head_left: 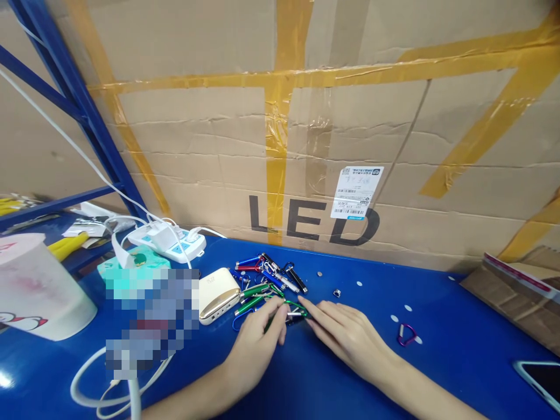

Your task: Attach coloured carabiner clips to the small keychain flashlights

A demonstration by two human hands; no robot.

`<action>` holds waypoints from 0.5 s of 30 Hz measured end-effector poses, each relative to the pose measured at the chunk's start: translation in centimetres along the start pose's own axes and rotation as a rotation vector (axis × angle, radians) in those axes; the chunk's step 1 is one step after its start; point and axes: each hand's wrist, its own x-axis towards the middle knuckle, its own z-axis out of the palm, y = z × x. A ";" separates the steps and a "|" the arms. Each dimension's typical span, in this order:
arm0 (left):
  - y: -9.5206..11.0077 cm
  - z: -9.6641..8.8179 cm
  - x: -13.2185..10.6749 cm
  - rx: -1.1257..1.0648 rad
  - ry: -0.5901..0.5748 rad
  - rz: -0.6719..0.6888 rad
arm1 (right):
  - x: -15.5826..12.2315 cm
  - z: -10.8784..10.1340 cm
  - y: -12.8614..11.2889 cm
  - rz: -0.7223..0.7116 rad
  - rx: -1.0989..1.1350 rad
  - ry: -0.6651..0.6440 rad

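My left hand (256, 338) is curled, its thumb and fingers closed on a dark green keychain flashlight (270, 321), mostly hidden by the fingers. My right hand (345, 332) reaches in from the right, fingers fairly straight and fingertips on a green carabiner (297, 304). A silver part lies between the two hands. Just beyond them is a pile of small pen-shaped flashlights in green, blue, red, black and silver, among them a black flashlight (297, 279) and a green flashlight (250, 305). Some have carabiners attached.
A white and gold box-shaped device (219, 291) stands left of the pile. Further left are a power strip (175, 242), a tissue pack (144, 262) and a white cup (44, 291). A purple carabiner (406, 335), small discs and a phone (540, 379) lie right. A large carton (210, 146) stands behind.
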 end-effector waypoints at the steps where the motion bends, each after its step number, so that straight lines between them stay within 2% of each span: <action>1: 0.2 -0.4 0.2 0.022 0.043 0.027 | -0.2 0.2 0.3 0.021 0.004 -0.016; 5: 0.9 -2.5 1.3 0.097 0.206 0.071 | -0.9 1.2 1.7 0.122 0.049 -0.091; 9: 0.6 -4.0 2.3 0.253 0.288 0.164 | -1.3 1.5 2.4 0.318 0.189 -0.151; 12: -0.3 -4.0 2.5 0.426 0.250 0.247 | -1.3 1.5 2.4 0.424 0.274 -0.173; 15: -1.3 -3.2 2.3 0.668 0.175 0.365 | -1.3 1.5 2.4 0.430 0.295 -0.181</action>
